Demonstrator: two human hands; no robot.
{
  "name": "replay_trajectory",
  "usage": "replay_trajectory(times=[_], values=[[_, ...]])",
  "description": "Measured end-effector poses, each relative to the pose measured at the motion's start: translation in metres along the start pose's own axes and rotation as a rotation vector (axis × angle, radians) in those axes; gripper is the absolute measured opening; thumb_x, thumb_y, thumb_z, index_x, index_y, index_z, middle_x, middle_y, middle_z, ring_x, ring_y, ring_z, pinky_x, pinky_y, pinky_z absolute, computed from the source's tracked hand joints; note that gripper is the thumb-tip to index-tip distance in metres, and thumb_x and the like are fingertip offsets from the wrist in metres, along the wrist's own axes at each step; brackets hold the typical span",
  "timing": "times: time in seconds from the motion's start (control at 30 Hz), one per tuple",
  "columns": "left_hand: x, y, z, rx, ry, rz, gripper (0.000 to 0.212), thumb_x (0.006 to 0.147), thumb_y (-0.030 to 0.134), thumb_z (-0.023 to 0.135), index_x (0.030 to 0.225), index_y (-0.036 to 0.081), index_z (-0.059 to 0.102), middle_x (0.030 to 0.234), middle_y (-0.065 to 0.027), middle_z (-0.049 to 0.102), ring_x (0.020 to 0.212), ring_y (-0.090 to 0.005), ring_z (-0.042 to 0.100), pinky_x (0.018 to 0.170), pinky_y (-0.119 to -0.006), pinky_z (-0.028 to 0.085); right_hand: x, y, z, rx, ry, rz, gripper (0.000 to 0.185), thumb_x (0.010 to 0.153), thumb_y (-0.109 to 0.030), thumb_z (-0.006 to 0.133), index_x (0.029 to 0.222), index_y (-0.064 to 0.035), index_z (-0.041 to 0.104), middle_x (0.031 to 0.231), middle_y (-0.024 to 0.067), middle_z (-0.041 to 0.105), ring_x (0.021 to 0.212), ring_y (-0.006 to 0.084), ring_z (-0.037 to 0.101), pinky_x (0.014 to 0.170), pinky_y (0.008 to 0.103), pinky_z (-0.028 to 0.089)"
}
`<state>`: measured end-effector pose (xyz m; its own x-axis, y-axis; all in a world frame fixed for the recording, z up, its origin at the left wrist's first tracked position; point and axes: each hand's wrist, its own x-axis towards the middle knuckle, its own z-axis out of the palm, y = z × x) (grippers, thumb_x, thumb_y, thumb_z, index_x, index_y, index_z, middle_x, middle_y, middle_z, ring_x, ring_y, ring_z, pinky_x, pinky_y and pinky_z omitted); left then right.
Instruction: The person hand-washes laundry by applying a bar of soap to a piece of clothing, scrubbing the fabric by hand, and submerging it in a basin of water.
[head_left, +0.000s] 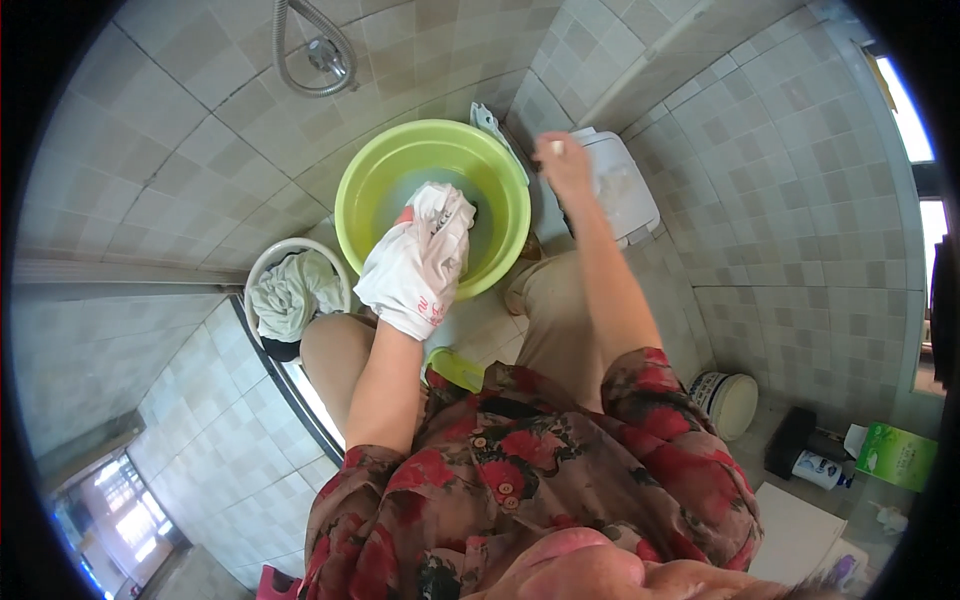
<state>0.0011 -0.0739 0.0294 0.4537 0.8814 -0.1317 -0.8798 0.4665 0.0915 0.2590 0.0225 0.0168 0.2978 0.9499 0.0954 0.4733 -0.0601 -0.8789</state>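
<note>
A white garment (424, 262) with red and dark print is draped over my left hand (405, 216), hiding most of it. That hand grips the cloth above a lime-green plastic basin (346, 202) holding cloudy water. To the right of the basin, my right hand (566, 166) is raised in front of a white lidded bin (626, 187), its fingers closed around a small white object (557, 148). Blur leaves unclear what this object is. The right hand is apart from the garment.
Pale green and dark clothes (296, 296) fill a white bucket (255, 266) at the left. A light blue plastic item (487, 120) leans behind the basin. A shower hose (349, 64) hangs on the tiled wall. A tub (735, 405), a bottle (817, 469) and a green box (896, 456) stand at right.
</note>
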Motion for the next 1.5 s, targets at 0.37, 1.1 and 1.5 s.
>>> replay_trajectory(times=[0.37, 1.1, 1.5], values=[[-0.005, -0.008, 0.034, 0.341, -0.019, 0.010, 0.041, 0.098, 0.023, 0.024, 0.125, -0.004, 0.038, 0.119, -0.0203, 0.052, 0.107, -0.0312, 0.054, 0.079, -0.034, 0.050, -0.010, 0.048, -0.070, -0.595, 0.148, -0.447, 0.043, 0.080, -0.023, 0.061, 0.119, -0.0077, 0.052, 0.104, 0.0200, 0.058, 0.100, 0.0365, 0.053, 0.087, 0.0434, 0.043], [0.024, 0.059, -0.016, 0.173, 0.237, -0.171, 0.065, 0.092, 0.052, 0.032, 0.129, 0.000, 0.041, 0.124, -0.0144, 0.053, 0.113, -0.0325, 0.050, 0.097, -0.040, 0.039, -0.012, -0.014, 0.096, 0.925, -0.051, 0.285, 0.028, 0.090, -0.023, 0.048, 0.104, 0.0007, 0.055, 0.098, 0.0062, 0.059, 0.090, 0.0151, 0.054, 0.079, 0.0293, 0.044], [0.025, 0.038, -0.012, 2.075, 0.457, -0.109, 0.049, 0.077, 0.043, 0.066, 0.099, -0.001, 0.061, 0.087, -0.0145, 0.063, 0.082, -0.0169, 0.060, 0.072, -0.031, 0.048, 0.001, -0.035, 0.092, 1.150, 0.227, 0.370, 0.025, 0.088, -0.020, 0.045, 0.091, 0.0007, 0.058, 0.086, 0.0064, 0.059, 0.081, 0.0157, 0.056, 0.072, 0.0294, 0.045]])
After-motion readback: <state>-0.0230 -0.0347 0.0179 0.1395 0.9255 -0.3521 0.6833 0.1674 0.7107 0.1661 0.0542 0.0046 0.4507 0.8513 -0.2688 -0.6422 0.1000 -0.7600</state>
